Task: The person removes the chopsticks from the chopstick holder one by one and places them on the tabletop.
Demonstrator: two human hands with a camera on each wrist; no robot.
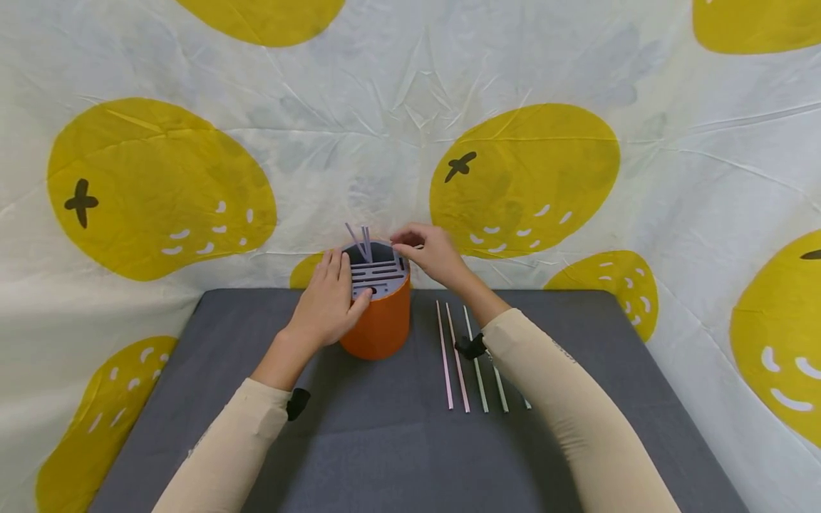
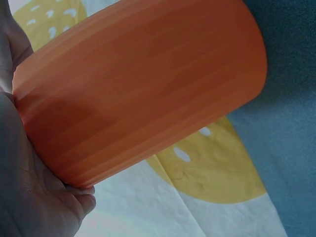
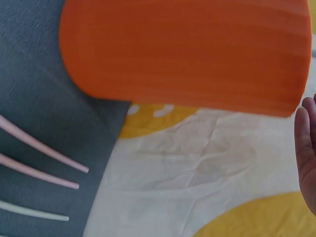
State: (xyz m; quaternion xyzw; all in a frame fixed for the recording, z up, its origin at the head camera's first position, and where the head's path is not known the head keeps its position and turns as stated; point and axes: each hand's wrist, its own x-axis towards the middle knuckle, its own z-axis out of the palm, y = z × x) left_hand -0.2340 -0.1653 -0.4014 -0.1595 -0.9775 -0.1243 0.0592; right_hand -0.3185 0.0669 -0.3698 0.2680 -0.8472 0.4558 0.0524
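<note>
An orange utensil holder (image 1: 377, 331) with a slotted lilac top (image 1: 378, 271) stands upright at the table's back edge. Several thin lilac chopsticks (image 1: 367, 244) lean in its rear compartment. My left hand (image 1: 326, 296) rests on the holder's left rim, fingers fairly straight, thumb spread over the front edge; its palm side touches the wall in the left wrist view. At the right rear rim, my right hand (image 1: 432, 251) pinches what looks like the top of a chopstick between thumb and forefinger. The right wrist view shows only part of this hand, beside the holder's rim.
Several pink and pale green chopsticks (image 1: 447, 363) lie side by side on the grey tabletop (image 1: 398, 442), right of the holder and partly under my right forearm. A white cloth with yellow fruit shapes (image 1: 359, 92) hangs close behind the table.
</note>
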